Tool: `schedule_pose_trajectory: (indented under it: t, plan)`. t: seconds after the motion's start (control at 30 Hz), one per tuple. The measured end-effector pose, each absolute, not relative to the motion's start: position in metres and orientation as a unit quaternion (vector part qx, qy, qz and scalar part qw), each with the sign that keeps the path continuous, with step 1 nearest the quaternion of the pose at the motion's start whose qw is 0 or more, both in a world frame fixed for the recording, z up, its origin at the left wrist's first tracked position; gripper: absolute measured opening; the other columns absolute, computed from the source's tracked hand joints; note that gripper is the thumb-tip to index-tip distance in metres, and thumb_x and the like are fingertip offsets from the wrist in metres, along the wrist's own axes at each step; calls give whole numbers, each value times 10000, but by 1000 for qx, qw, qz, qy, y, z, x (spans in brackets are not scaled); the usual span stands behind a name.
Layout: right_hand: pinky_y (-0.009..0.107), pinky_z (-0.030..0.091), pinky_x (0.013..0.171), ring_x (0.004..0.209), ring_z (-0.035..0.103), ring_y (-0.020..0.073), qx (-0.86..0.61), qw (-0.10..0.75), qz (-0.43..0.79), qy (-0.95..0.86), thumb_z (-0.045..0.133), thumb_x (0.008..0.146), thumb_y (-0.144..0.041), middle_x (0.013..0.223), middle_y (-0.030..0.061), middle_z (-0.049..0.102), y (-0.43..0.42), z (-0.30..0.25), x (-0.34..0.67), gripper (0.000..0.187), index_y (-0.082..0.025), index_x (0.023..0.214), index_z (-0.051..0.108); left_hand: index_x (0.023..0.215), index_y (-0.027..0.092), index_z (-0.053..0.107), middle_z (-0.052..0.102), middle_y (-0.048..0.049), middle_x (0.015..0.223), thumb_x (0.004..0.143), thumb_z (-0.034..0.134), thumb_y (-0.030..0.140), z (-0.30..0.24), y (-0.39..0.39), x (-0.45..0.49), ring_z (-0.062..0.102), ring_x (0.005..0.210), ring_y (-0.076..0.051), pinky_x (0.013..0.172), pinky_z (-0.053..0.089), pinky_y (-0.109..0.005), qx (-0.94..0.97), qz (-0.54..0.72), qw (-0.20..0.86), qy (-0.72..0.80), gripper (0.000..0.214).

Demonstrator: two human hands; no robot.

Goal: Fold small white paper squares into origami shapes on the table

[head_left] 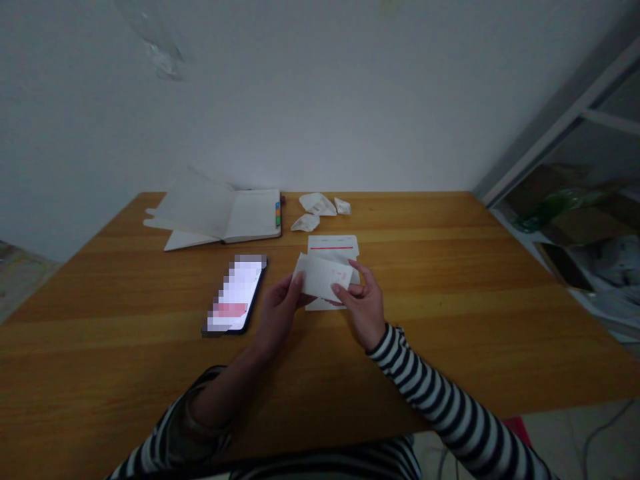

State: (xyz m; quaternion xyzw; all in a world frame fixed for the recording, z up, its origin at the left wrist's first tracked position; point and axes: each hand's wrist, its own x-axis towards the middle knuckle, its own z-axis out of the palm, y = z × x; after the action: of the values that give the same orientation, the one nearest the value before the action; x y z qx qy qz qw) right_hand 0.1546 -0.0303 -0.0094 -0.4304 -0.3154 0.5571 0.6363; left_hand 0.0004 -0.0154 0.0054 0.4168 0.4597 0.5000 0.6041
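Between my two hands is a small white slip of paper (323,275) with faint red marks near its right end. My left hand (279,310) pinches its left end, thumb on top. At the other end, my right hand (365,303) grips it with the thumb on the face and a finger at the upper corner. Beneath lies a white sheet (333,243) with a red line across it, flat on the table and partly covered by the slip and my hands. To the left of my left hand rests a phone (235,293) with its screen lit and partly blurred.
An open notebook (255,213) with coloured tabs lies at the back left, some pages lifted. Several crumpled white paper pieces (317,204) sit near the wall. The wooden table (450,280) extends to both sides. At the right stands a shelf (575,213) holding assorted items.
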Motion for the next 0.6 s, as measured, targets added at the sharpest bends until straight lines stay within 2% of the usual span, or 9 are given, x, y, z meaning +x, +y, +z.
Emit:
schedule_pose_trajectory:
  t: [0.23, 0.43, 0.6]
  plan:
    - [415, 650, 720, 770, 757, 229, -427, 619, 573, -326, 824, 699, -353, 851, 32, 789, -31, -11, 155, 668, -224, 1274, 510, 1127, 136, 698, 756, -109, 1038, 842, 659, 531, 5, -15, -1, 725, 925, -257, 897, 585, -414, 416, 496, 604, 465, 489]
    - [406, 647, 710, 727, 755, 229, -435, 610, 579, -322, 841, 666, -387, 832, 44, 792, -31, -12, 155, 549, -199, 1129, 613, 1081, 134, 714, 761, -113, 1009, 811, 677, 567, 7, -15, -2, 723, 929, -277, 875, 593, -414, 427, 490, 591, 477, 511]
    - [386, 635, 740, 735, 752, 211, -418, 595, 599, -335, 824, 690, -403, 880, 56, 792, -31, -12, 157, 427, -189, 1038, 699, 1081, 141, 713, 764, -109, 981, 794, 677, 596, 6, -14, -3, 727, 918, -282, 867, 594, -426, 428, 487, 591, 481, 539]
